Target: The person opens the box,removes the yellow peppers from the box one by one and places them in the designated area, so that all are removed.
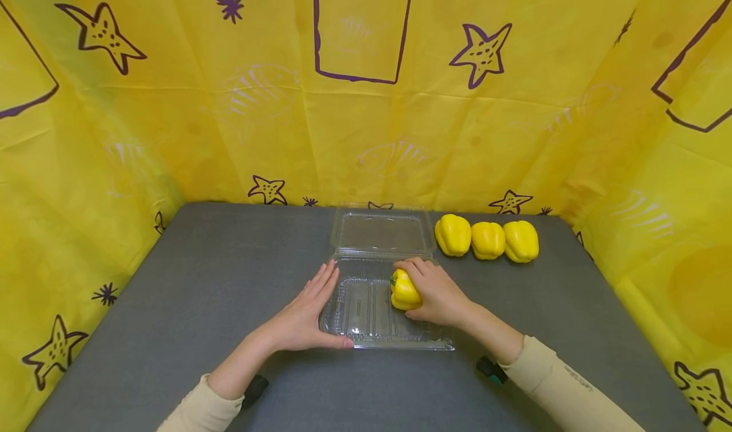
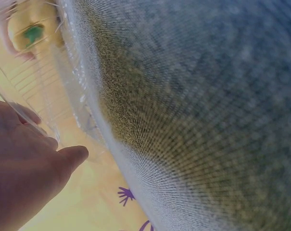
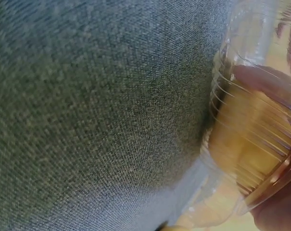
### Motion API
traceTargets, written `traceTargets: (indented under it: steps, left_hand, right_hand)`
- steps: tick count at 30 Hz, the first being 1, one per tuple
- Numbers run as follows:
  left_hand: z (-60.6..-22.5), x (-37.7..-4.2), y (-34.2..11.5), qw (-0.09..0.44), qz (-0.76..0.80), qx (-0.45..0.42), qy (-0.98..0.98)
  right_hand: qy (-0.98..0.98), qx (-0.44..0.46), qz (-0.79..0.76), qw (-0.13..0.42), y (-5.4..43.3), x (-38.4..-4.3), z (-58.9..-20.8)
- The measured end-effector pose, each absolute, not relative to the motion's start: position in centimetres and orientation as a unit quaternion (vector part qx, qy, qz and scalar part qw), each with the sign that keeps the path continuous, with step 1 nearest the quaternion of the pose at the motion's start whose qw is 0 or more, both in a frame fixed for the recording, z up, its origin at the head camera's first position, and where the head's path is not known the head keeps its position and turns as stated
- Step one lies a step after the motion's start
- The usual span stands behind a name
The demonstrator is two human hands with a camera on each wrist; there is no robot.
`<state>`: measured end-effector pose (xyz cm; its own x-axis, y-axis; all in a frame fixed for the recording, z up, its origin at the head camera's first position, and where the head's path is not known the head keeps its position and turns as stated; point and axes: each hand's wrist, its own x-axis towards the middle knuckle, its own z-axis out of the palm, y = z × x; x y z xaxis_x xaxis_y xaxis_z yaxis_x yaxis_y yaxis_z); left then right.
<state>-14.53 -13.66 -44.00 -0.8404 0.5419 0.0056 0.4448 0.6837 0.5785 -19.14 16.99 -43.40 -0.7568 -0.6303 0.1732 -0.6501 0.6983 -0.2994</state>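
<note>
A clear plastic clamshell container (image 1: 366, 337) lies on the grey table with its lid folded back, away from me. My right hand (image 1: 437, 292) grips a yellow bell pepper (image 1: 405, 290) inside the right part of its base. The pepper lies on its side, green stem toward the left. Through the ribbed clear wall, the right wrist view shows the pepper (image 3: 246, 130) and fingers. Along the container's left side rest the straight fingers of my left hand (image 1: 303, 314), its thumb at the front left corner. That hand (image 2: 30, 159) also shows beside the clear wall in the left wrist view.
Three more yellow bell peppers, a left one (image 1: 453, 235), a middle one (image 1: 488, 241) and a right one (image 1: 521, 241), stand in a row right of the lid (image 1: 383, 232). Yellow patterned cloth (image 1: 366, 133) encloses the table (image 1: 229, 267) at the back and sides.
</note>
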Motion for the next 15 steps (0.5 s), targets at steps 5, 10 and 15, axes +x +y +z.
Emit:
traceTargets:
  steps: [5,10,15]
  left_hand:
    - [-43.87,-14.48,-13.64,0.085,0.294,0.269,0.913]
    - [-43.86,-14.49,-13.61,0.084,0.296,0.27,0.912]
    - [-43.97,-14.5,-13.64,0.08,0.29,0.273,0.914]
  right_hand:
    - [-0.92,0.351,0.168,0.033,16.93,-19.19,-43.57]
    - [-0.921,0.349,0.172,0.028,16.85,-19.02,-43.58]
    - [-0.92,0.348,0.178,0.03,16.76,-18.77,-43.51]
